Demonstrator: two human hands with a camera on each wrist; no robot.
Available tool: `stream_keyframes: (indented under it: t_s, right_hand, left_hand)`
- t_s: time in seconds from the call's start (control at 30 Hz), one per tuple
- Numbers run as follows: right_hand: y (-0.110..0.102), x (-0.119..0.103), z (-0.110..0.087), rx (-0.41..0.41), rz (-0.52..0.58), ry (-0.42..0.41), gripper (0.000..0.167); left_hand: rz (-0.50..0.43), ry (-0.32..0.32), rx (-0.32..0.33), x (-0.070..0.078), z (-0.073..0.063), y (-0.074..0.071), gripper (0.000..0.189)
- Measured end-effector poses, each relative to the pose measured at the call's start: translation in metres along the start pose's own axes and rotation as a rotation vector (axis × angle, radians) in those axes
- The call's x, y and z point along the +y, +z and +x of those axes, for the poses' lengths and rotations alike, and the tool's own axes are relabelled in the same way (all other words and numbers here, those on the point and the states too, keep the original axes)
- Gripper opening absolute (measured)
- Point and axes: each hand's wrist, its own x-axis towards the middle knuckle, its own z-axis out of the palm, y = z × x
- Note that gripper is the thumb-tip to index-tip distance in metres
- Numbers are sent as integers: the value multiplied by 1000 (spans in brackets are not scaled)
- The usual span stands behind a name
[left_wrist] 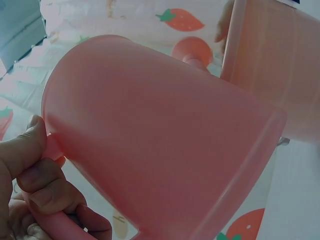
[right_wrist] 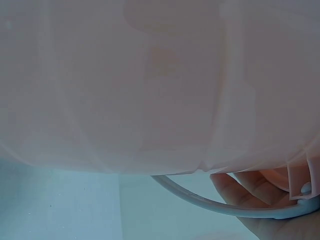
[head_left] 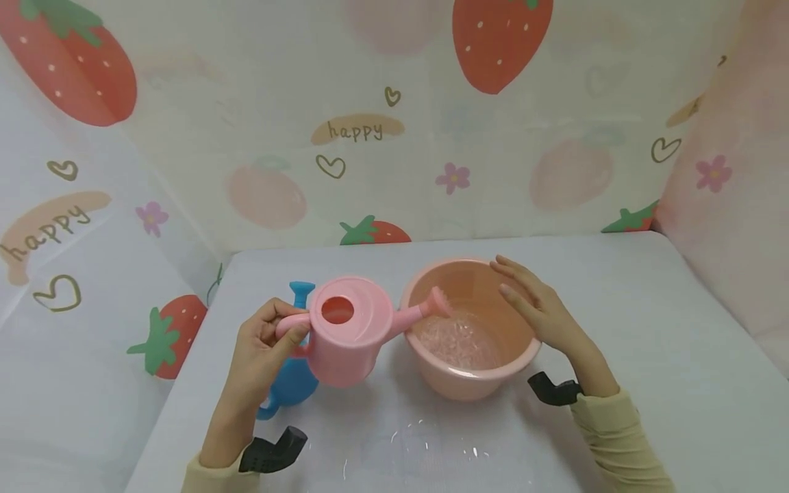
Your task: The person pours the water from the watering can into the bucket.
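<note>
My left hand (head_left: 265,346) grips the handle of a pink watering can (head_left: 351,335), fingers and thumb wrapped around it in the left wrist view. Its spout points right, with the rose (head_left: 436,302) over a peach-pink bucket (head_left: 474,387). Inside, below the rose, the water (head_left: 459,342) looks rippled and bubbly. At the bucket's right rim is my right hand (head_left: 542,315), fingers fairly straight and reaching over the opening. The right wrist view shows the bucket's side, its pale curved bail handle (right_wrist: 220,206) and part of that hand (right_wrist: 265,200) behind it.
A blue watering can (head_left: 296,383) stands behind and below the pink one, partly covered by it and my left hand. Shiny drops (head_left: 474,452) lie on the white tabletop (head_left: 647,329) in front. Strawberry-print sheeting (head_left: 493,171) surrounds the table at the back and sides.
</note>
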Motion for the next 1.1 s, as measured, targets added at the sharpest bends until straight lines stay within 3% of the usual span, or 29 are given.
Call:
stream_keyframes:
  t_s: [0.47,1.1]
  right_hand:
    - [1,2,2,1,-1,-22,42]
    - [2,2,2,-1,16,-9,42]
  left_hand:
    - [82,-61,-41,1,3,-5,13]
    - [13,-42,4,-1,4,-2,11]
